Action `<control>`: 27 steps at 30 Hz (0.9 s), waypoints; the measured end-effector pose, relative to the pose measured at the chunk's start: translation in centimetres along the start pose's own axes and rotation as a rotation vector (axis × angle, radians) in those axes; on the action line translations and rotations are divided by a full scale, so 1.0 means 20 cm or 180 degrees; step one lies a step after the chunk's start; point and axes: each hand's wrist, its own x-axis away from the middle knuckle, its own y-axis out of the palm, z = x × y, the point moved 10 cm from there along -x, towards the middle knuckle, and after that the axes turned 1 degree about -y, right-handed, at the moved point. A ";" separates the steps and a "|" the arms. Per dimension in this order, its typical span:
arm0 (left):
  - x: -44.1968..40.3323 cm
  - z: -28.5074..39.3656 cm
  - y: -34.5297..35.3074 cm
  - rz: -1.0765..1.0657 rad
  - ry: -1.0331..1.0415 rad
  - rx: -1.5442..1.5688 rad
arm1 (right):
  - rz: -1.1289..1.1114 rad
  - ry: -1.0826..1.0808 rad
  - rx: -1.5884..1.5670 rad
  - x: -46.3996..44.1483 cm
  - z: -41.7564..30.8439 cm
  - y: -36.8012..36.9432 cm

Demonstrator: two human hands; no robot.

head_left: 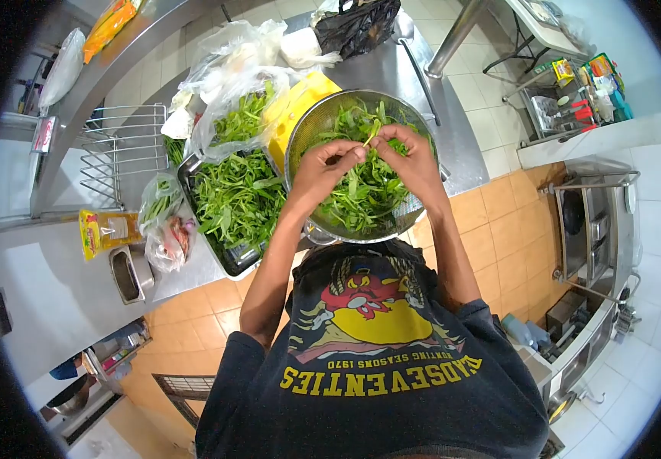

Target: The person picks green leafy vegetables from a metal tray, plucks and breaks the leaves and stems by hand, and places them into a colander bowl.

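Head view:
1. Tray (210, 243) of leafy greens (238, 197), at the near edge of the surface (462, 153).
2. Left hand (329, 167), pinching a green stem (371, 139).
3. Colander (404, 216) holding loose leaves (355, 200), beside the tray, at the near edge.
4. Right hand (409, 157), pinching the same stem above the colander.

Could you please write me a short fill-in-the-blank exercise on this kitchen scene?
The left hand and right hand pinch a stem over the strainer, whose rim is ____ in shape. Seen by the wearer, the tray lies to the strainer's ____. The crumpled bag beside the spoon is ____. The shirt's large lettering is ____.

Missing words: round; left; black; yellow
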 end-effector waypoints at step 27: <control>0.03 -0.05 0.01 -0.0305 -0.0853 -0.0078 | -0.0228 -0.0565 0.0579 0.02 -0.09 0.04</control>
